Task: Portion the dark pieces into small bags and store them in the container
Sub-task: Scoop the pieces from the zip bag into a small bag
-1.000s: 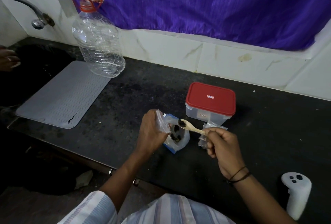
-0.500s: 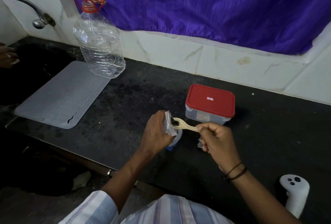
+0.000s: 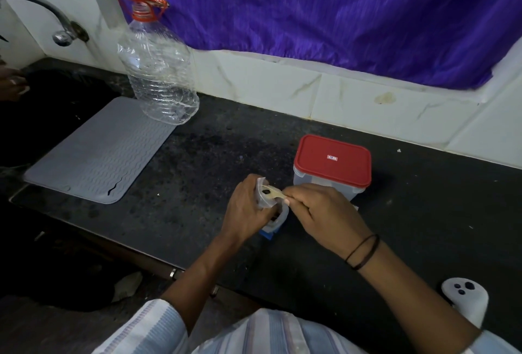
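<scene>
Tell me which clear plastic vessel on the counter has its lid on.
The rectangular clear container with the red lid; the big bottle stands uncapped.

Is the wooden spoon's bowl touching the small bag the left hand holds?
Touching. The head view shows the wooden spoon bowl, carrying a dark piece, pushed into the mouth of the small bag gripped by the left hand.

A black speckled countertop (image 3: 214, 155) carried everything. A grey ribbed mat (image 3: 99, 153) lay flat at its left end, with a clear plastic bottle (image 3: 158, 71) standing upright at the mat's far corner. A clear container with a red lid (image 3: 333, 162) sat near the middle. A blue-edged bag of dark pieces (image 3: 278, 222) rested just in front, and a white controller (image 3: 466, 300) lay at the right front edge
</scene>
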A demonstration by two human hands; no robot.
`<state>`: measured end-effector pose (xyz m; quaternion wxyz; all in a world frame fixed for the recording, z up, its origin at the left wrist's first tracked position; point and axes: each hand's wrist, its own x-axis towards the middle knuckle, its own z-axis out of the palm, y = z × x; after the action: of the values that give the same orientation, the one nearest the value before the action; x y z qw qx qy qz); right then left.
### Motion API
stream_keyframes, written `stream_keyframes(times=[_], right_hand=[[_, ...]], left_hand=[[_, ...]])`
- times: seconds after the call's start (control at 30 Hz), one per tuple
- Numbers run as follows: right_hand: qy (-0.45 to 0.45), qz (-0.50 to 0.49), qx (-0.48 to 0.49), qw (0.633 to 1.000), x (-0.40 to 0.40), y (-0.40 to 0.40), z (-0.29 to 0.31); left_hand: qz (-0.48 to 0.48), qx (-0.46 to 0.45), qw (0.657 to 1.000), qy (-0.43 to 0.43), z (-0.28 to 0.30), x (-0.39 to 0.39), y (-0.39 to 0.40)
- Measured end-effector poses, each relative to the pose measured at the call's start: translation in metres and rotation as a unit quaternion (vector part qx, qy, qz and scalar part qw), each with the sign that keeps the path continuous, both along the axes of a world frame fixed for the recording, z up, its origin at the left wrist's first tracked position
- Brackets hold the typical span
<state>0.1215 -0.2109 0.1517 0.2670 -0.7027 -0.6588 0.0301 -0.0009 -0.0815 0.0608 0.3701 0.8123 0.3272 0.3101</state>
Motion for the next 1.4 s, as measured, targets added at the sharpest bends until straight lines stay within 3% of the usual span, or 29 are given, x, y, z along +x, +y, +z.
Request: stream_keyframes(times=[0.4,0.67,0.83,0.9,0.97,1.07,1.3,1.4], right_hand=[[-0.139,0.036,0.099,0.985,-0.009,0.000,0.001],[-0.050,0.003,0.106,0.993,-0.005,-0.007,-0.011],[0.057,-0.077,0.195,0.976,-0.007,-0.010,0.000],[0.089,-0.128,0.163,0.974,0.000,-0.009,-0.004],[0.108,-0.165,0.063,0.978,0.008,-0.007,-0.017],[0.132,-0.187,-0.028,0.973,0.010,-0.002,-0.034],[-0.018,-0.171,-0.138,0.975,-0.004,0.022,-0.049],[-0.068,-0.158,-0.179,0.969,-0.012,0.025,-0.053]], left_hand=[[-0.002,-0.067,0.995,-0.073,-0.002,-0.003,0.006],[0.001,-0.073,0.992,-0.107,0.000,-0.005,0.008],[0.031,-0.086,0.989,-0.112,0.003,-0.007,0.008],[0.089,-0.087,0.989,-0.086,0.003,-0.008,0.013],[0.122,-0.094,0.987,-0.046,0.000,-0.009,0.021],[0.119,-0.080,0.987,0.073,-0.007,-0.008,0.030],[0.151,-0.053,0.978,0.131,-0.017,0.000,0.023],[0.126,-0.127,0.977,0.115,-0.015,0.004,0.023]])
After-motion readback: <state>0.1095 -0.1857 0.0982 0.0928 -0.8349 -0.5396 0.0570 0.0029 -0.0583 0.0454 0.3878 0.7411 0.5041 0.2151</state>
